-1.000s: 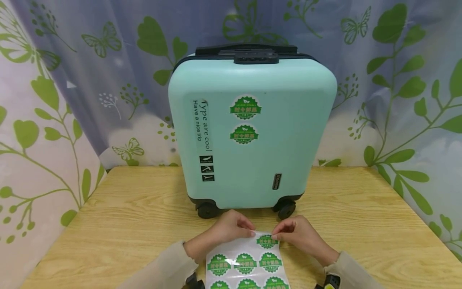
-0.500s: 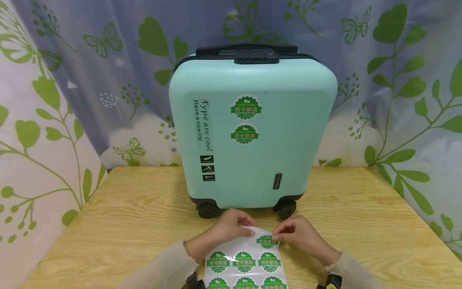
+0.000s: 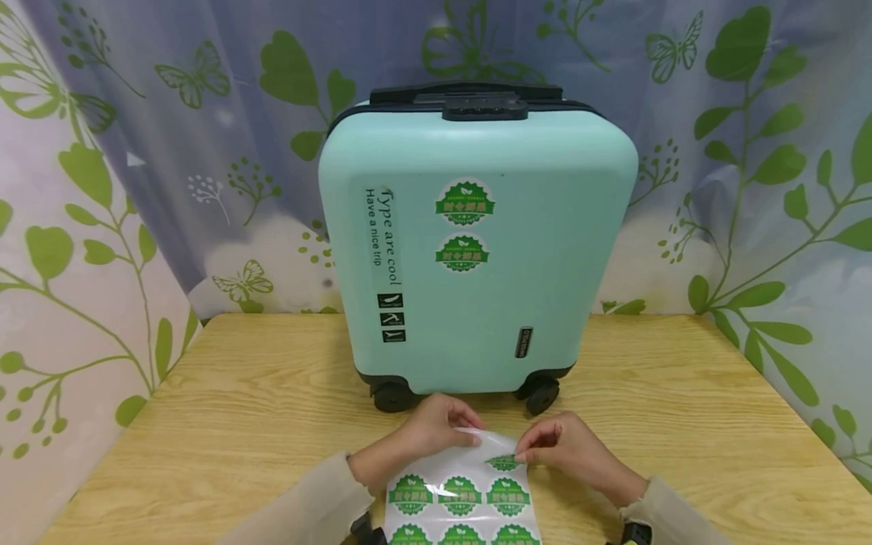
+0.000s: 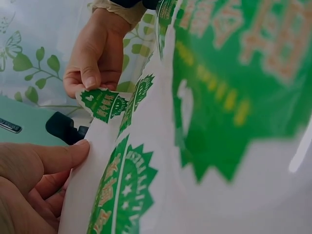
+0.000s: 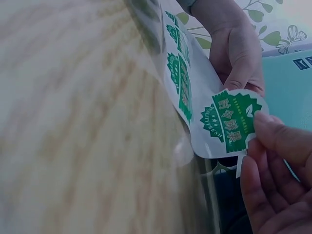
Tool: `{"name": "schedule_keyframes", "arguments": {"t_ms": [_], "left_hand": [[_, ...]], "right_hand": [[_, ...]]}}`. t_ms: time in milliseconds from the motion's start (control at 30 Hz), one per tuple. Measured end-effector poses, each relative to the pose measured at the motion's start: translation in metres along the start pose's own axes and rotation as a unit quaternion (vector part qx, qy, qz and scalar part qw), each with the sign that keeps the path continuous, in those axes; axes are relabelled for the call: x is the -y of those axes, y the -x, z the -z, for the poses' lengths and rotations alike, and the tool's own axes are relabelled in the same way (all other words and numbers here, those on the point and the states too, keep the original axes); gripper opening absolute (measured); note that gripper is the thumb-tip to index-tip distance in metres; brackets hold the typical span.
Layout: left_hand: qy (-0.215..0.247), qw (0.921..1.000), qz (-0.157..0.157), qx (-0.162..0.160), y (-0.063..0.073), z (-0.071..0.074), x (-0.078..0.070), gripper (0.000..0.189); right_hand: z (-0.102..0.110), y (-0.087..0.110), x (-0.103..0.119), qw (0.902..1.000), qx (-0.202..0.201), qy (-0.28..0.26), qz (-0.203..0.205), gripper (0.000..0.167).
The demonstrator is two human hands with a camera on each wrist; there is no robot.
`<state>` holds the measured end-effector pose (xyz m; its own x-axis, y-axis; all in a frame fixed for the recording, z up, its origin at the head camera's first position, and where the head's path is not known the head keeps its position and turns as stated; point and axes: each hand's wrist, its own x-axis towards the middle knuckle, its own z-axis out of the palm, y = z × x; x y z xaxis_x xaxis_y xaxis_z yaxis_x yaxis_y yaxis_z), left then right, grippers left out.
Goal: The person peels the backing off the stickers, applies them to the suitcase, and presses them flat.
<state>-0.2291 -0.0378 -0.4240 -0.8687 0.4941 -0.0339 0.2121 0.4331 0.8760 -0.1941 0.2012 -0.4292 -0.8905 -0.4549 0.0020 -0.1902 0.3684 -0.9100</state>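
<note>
A white sheet of round green stickers (image 3: 436, 463) is held up at its far edge, low in the head view. My left hand (image 3: 436, 430) pinches that edge between thumb and fingers. At the far right corner, my right hand (image 3: 571, 452) pinches the rim of one green sticker (image 3: 501, 462). In the right wrist view this sticker (image 5: 229, 122) is lifted at the side near my thumb; part of it still touches the sheet. The left wrist view shows the same sticker (image 4: 103, 105) bent away from the backing. More stickers fill the rows nearer me.
A mint-green suitcase (image 3: 524, 257) stands upright on its wheels behind the hands. Two green stickers, an upper one (image 3: 465, 203) and a lower one (image 3: 462, 253), are on its front. Under it is a wooden table (image 3: 272, 378); a leaf-print curtain (image 3: 681, 151) hangs behind.
My right hand has shifted slightly right and toward me, and the corner sticker now folds up from the sheet. My left hand stays nearly in place on the sheet's edge.
</note>
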Motion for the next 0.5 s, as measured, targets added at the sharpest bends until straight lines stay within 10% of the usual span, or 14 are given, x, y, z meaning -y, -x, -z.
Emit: {"name": "schedule_keyframes", "arguments": {"t_ms": [500], "left_hand": [[0.007, 1.0000, -0.006, -0.003, -0.0009, 0.0026, 0.0046, 0.018]], "right_hand": [[0.0064, 0.0030, -0.0056, 0.9921, 0.067, -0.052, 0.092, 0.014]]}}
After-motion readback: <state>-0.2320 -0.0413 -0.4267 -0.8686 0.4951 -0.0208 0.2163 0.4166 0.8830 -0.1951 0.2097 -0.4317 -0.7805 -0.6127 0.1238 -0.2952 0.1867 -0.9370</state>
